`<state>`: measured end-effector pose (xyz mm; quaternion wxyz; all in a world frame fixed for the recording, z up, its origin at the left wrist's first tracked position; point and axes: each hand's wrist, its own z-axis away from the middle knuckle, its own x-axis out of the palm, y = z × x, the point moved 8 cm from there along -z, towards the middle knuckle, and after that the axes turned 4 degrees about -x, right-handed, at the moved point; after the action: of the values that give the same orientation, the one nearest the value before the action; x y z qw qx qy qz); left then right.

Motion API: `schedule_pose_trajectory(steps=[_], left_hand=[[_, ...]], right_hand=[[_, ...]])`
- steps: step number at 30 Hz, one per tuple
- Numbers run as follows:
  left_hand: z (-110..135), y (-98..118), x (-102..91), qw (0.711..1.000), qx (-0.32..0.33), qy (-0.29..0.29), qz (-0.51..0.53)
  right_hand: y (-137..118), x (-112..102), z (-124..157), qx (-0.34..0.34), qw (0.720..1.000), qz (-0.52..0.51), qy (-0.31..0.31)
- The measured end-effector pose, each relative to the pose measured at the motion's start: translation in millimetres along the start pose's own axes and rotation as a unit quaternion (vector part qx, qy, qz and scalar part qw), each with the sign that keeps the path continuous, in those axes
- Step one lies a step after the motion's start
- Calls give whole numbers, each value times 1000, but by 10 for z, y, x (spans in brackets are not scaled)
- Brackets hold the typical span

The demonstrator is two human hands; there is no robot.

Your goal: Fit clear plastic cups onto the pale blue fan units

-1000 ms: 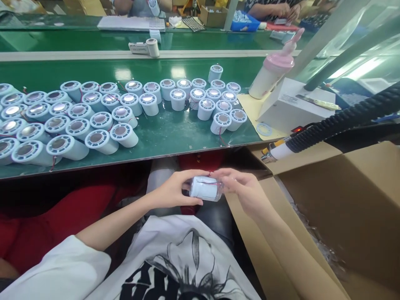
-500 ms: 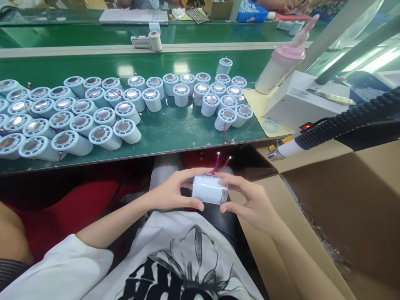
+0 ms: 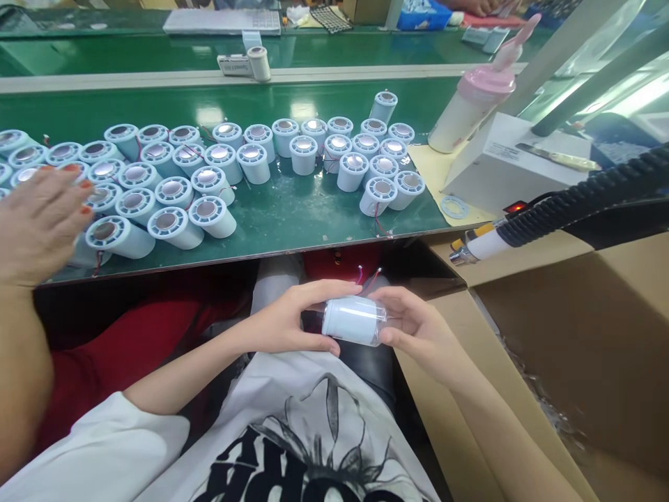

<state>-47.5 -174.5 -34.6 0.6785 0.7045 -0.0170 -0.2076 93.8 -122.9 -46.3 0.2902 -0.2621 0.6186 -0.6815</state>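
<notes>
In the head view, my left grip [image 3: 290, 317] is closed around the left end of a pale-blue cylinder [image 3: 350, 318]; my right grip [image 3: 418, 331] holds the clear wrap [image 3: 381, 319] at its right end, over my lap, near of the worktop [image 3: 277, 223]. Thin wires [image 3: 372, 280] show beyond its far side, probably attached. At left, a co-worker's hand [image 3: 42, 223] is over other cylinders [image 3: 167, 219].
</notes>
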Motion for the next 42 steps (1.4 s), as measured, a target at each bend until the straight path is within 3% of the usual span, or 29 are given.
schedule_pose_trajectory(steps=[6, 18, 26, 29, 31, 32, 35, 37, 38, 40, 42], left_hand=[[-18, 58, -10, 999, 38, -1, -40], [-38, 84, 2, 998, 46, -17, -36], [-54, 123, 24, 995, 93, -14, -33], [-52, 140, 39, 996, 81, -9, -19], [-57, 122, 41, 999, 44, -5, 10], [-59, 101, 41, 999, 18, -3, 30], [-51, 13, 70, 992, -65, 0, 109], [-35, -40, 128, 982, -109, -6, 153], [-28, -54, 164, 979, -123, -14, 164], [-37, -36, 205, 980, -121, -37, 154], [-100, 20, 119, 992, -88, -49, 70]], right_hand=[[112, 32, -26, 66, 997, -49, 4], [426, 195, -31, 182, 967, -177, 8], [515, 382, 53, 303, 916, -257, -47], [581, 429, 120, 347, 898, -261, -75], [604, 428, 118, 319, 911, -242, -99], [589, 383, 86, 272, 931, -224, -93], [321, 102, -3, 10, 997, -78, -20], [44, 12, 71, -169, 983, 74, 3], [-42, 20, 117, -221, 966, 133, -4], [-84, 18, 151, -231, 961, 153, -19], [-1, -19, 125, -154, 986, 54, -24]])
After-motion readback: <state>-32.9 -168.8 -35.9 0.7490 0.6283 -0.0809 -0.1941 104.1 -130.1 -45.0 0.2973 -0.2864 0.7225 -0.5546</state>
